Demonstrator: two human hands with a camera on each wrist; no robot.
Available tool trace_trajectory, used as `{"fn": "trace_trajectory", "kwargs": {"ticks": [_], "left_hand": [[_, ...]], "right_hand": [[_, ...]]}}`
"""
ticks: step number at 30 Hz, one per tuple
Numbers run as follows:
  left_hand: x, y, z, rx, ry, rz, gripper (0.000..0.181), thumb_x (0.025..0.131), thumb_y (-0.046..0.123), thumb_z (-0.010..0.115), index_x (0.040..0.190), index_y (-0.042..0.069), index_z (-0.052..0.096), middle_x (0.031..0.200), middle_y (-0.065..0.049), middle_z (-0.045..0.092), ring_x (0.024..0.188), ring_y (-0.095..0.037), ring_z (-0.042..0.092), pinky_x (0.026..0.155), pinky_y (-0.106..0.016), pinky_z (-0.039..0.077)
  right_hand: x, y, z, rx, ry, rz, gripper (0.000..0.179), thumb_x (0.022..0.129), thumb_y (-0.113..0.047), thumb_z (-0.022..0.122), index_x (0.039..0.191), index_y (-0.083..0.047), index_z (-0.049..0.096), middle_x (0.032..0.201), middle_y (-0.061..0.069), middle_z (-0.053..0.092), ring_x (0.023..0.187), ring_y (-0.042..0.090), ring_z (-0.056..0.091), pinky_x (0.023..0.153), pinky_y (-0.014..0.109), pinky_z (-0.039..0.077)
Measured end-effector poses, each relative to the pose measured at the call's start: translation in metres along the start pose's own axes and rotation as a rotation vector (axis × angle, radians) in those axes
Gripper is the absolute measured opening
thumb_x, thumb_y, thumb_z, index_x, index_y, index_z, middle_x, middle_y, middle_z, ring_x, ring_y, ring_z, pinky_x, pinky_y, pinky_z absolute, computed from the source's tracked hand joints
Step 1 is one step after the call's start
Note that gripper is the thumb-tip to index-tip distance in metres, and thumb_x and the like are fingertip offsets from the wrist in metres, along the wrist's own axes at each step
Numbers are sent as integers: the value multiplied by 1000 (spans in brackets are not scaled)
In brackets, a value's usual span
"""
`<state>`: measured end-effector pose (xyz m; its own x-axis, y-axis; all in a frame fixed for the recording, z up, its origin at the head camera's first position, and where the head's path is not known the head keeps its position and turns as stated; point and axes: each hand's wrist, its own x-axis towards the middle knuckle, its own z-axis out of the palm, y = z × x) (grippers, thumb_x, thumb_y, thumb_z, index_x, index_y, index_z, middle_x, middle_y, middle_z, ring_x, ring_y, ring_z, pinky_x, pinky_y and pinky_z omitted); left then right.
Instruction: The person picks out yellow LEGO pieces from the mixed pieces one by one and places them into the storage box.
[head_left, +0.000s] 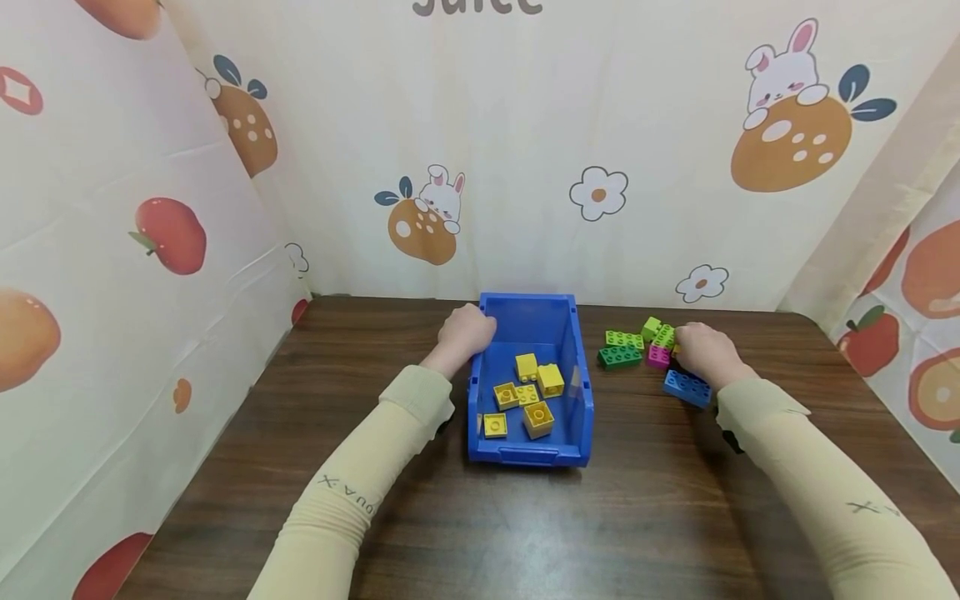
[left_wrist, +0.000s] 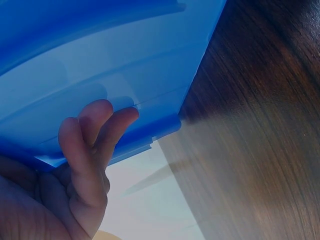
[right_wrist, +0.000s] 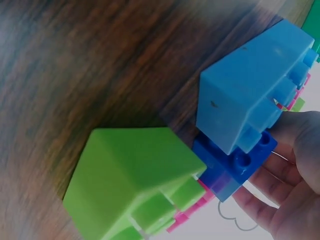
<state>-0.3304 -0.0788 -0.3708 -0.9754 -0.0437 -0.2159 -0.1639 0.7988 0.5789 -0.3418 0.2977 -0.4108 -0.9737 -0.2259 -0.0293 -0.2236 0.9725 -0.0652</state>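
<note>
A blue plastic bin [head_left: 531,457] stands mid-table with several yellow toy bricks [head_left: 550,380] in it. My left hand [head_left: 467,329] grips the rim of its left wall near the back; in the left wrist view its bent fingers [left_wrist: 100,125] lie against the bin's side. Over the loose bricks at the right, my right hand [head_left: 705,354] reaches down, with a bit of yellow showing at its fingertips. In the right wrist view its fingers go behind a dark blue brick [right_wrist: 232,162], beside a lighter blue brick [right_wrist: 245,85]. Their tips are hidden, so a hold cannot be made out.
Around the right hand lie a dark green brick [head_left: 620,357], light green bricks [head_left: 625,339], a pink brick [head_left: 658,357] and a blue brick [head_left: 687,389]. A light green brick [right_wrist: 135,175] is close by in the right wrist view. Printed curtains [head_left: 517,242] border the wooden table [head_left: 600,533].
</note>
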Motion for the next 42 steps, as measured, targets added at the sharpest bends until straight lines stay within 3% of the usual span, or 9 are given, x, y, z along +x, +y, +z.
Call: {"fn": "trace_trajectory", "kwargs": {"ticks": [16, 23, 31, 42], "left_hand": [[1, -2, 1, -4, 1, -8, 36, 96, 27, 41, 65, 8, 46, 52, -2, 39, 44, -16, 53, 40, -24, 39], [0, -2, 1, 6, -2, -7, 36, 95, 27, 41, 64, 9, 46, 51, -1, 38, 49, -19, 58, 40, -24, 39], [1, -1, 1, 11, -7, -11, 36, 96, 27, 41, 66, 9, 46, 52, -1, 38, 54, -22, 61, 40, -24, 39], [0, 1, 0, 24, 14, 3, 36, 95, 26, 41, 63, 10, 44, 51, -1, 37, 46, -17, 53, 39, -24, 37]], "right_hand": [[1, -3, -19, 13, 18, -27, 20, 80, 0, 59, 98, 7, 64, 93, 23, 64, 77, 30, 59, 66, 51, 50], [2, -8, -29, 32, 28, -43, 16, 80, -2, 59, 93, 5, 63, 85, 17, 64, 67, 26, 56, 57, 45, 48], [-1, -20, -39, 30, 72, -101, 14, 82, -6, 63, 91, 5, 63, 83, 17, 63, 66, 24, 57, 59, 44, 49], [-1, -45, -57, 19, 123, -159, 13, 84, -8, 65, 92, 3, 63, 87, 17, 63, 75, 29, 60, 68, 47, 52]]}}
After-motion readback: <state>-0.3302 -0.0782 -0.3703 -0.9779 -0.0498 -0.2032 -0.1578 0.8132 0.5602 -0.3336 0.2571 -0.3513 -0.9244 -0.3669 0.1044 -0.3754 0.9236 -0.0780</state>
